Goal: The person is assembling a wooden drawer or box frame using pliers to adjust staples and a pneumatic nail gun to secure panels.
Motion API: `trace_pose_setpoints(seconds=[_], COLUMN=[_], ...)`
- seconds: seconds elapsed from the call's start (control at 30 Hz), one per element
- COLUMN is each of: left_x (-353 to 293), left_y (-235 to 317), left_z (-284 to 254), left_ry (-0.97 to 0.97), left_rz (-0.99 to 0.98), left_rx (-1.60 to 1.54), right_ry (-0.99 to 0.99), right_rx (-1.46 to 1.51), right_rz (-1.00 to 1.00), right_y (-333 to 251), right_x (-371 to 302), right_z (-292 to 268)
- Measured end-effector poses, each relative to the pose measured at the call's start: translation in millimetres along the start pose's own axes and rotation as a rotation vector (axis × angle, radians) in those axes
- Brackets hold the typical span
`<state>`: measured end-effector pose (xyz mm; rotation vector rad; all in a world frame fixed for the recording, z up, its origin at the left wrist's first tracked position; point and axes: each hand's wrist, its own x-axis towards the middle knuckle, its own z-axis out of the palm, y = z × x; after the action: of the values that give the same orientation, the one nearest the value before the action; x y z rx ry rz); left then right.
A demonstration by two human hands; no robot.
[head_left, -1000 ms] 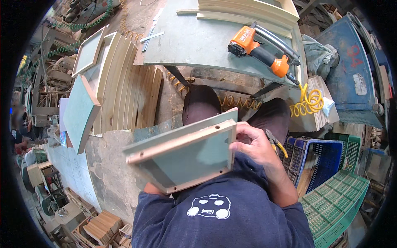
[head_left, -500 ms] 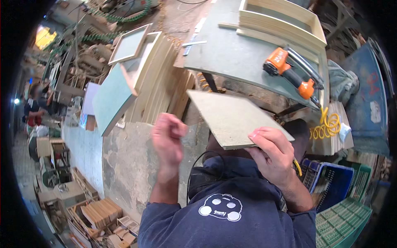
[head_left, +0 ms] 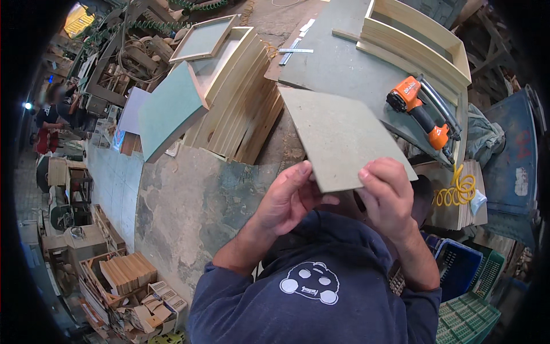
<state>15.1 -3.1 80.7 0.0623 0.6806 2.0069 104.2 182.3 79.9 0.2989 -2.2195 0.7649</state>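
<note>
A thin grey-green rectangular board (head_left: 349, 135) is tilted in front of my body. My right hand (head_left: 389, 192) grips its near edge, thumb beneath and fingers on top. At the near left corner is my left hand (head_left: 292, 198), its thumb tip against the left edge and its curled fingers partly under the board. Beyond the board, an orange and black nail gun (head_left: 421, 109) lies on the grey-topped worktable (head_left: 326, 63). Near the table's far right side stands a light wooden frame box (head_left: 412, 40).
Stacked wooden frames (head_left: 240, 97) stand left of the table, with a green panel (head_left: 172, 114) leaning on them. A yellow coiled air hose (head_left: 458, 189) hangs from the nail gun. Blue (head_left: 458, 261) and green crates (head_left: 470, 315) sit at lower right. Another person (head_left: 54, 114) is far left.
My left hand has moved right, from apart in the air to the board's left edge. The board now shows more of its face. The view has shifted slightly.
</note>
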Motion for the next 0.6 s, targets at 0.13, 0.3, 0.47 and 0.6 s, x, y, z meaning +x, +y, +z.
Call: trace_pose_setpoints(seconds=[0.13, 0.3, 0.47, 0.6], left_x=[15.9, 18.2, 17.5, 17.6], left_y=[-4.4, -9.1, -12.9, -15.1], left_z=[9.8, 27.6, 26.4, 24.8], left_ry=[-0.190, -0.146, -0.088, -0.127], left_rz=[0.069, 0.126, 0.191, 0.274], left_rx=[-0.115, -0.004, 0.098, 0.202], right_ry=[-0.009, 0.019, -0.002, -0.025], right_rx=[0.266, 0.348, 0.397, 0.415], right_rz=[0.256, 0.283, 0.280, 0.248], right_y=[7.5, 17.7, 10.8, 5.6], right_x=[10.1, 6.9, 9.0, 15.8], right_z=[-6.4, -11.5, -13.3, -15.6])
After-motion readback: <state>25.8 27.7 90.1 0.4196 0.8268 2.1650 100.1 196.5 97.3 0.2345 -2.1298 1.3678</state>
